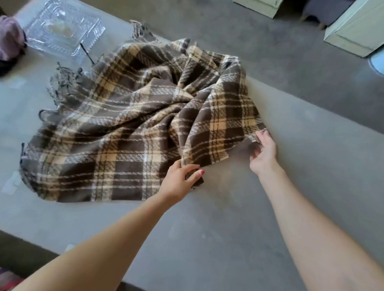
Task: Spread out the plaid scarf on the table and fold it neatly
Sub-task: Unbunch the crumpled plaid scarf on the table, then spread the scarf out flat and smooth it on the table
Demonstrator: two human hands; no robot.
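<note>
Item: grey, matte-topped table (202, 248), long, its near edge running across the bottom of view; broad bare surface at near centre and out to the right.

Item: left hand (179, 183), near centre, fingers closed in a pinch on the near edge of the cloth. Right hand (264, 155), a little farther and to the right, fingers curled around the right-hand edge, lifting it slightly.

Item: brown, cream and tan plaid woven scarf with fringed ends (130, 129), lying on the table left of centre, partly flat at the near left, bunched and twisted at the middle and far right. It looks soft, limp and fairly light, and should drape rather than hold shape; the weave seems unlikely to slip in the fingers. Best taken at corners or along the straight edge; the fringe is best left alone. Its far folds lie close to the table's far edge, so I would draw it nearward and rightward into the bare area.

Item: clear ridged plastic clamshell container (62, 29), far left, near the fringe.

Item: mauve cloth bundle (4, 39), far left edge, touching the container.
</note>
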